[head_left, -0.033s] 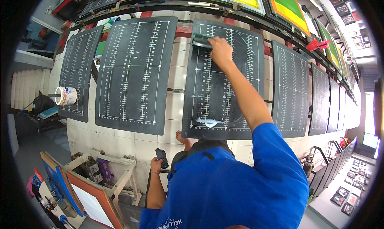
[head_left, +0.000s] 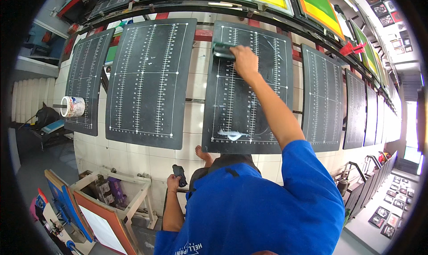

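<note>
My right hand (head_left: pixel 246 61) is closed on a dark, wide-bladed squeegee (head_left: pixel 224 51) with a green tint along its far edge. The tool is at the upper left part of a black board (head_left: pixel 263 108) marked with white ruler lines; its exact contact edge is hard to see. A whitish smear (head_left: pixel 232 134) lies near the board's front edge, and fainter streaks show across its surface. Low beside my body, my left hand (head_left: pixel 173 182) is closed around a crumpled dark cloth (head_left: pixel 179 175), away from the boards.
Similar ruled boards stand to the left (head_left: pixel 147 99) and right (head_left: pixel 325 99). A paint-stained white tub (head_left: pixel 72 106) sits on the far-left board. Beyond runs a dark rail (head_left: pixel 214 8) with colourful framed screens (head_left: pixel 318 8). A wooden frame rack (head_left: pixel 133 201) stands at lower left.
My right hand and the squeegee have shifted slightly toward me across the board. My left hand still holds the cloth in nearly the same place.
</note>
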The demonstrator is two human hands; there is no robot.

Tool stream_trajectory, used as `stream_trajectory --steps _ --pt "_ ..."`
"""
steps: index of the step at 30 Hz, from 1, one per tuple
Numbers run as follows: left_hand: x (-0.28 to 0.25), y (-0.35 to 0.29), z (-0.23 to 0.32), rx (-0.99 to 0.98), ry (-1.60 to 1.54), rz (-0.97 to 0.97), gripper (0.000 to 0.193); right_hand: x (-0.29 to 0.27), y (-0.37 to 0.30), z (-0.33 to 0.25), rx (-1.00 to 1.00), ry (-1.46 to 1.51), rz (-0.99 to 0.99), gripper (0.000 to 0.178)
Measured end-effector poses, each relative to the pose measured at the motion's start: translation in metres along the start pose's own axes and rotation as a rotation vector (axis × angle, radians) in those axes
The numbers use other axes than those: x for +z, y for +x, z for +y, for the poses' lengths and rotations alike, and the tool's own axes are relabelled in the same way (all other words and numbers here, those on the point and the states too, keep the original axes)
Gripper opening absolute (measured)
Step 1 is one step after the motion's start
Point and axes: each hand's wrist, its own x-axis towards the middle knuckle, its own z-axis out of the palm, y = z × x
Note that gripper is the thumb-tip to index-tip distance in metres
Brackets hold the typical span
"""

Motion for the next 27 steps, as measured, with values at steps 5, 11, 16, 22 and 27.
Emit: stream_trajectory --steps 5,11,16,22,27 --pt "0.000 0.024 0.040 0.090 -0.032 -0.037 0.030 -0.021 -0.188 -0.053 -0.147 0.085 -0.109 0.068" --pt "-0.009 0.026 0.042 0.172 -0.114 -0.081 0.027 -0.074 -0.278 -0.038 -0.184 0.100 -0.245 0.065" --pt "-0.027 0.031 0.002 0.123 -0.068 -0.081 0.030 -0.067 -0.275 0.023 0.158 -0.052 -0.046 0.067" --pt "-0.044 0.028 -0.036 0.123 0.069 0.004 0.031 -0.034 -0.244 -0.065 0.083 0.075 0.041 0.053" --pt "-0.051 0.017 -0.030 0.097 -0.118 -0.060 0.034 -0.047 -0.309 -0.093 -0.156 0.122 -0.077 0.058"
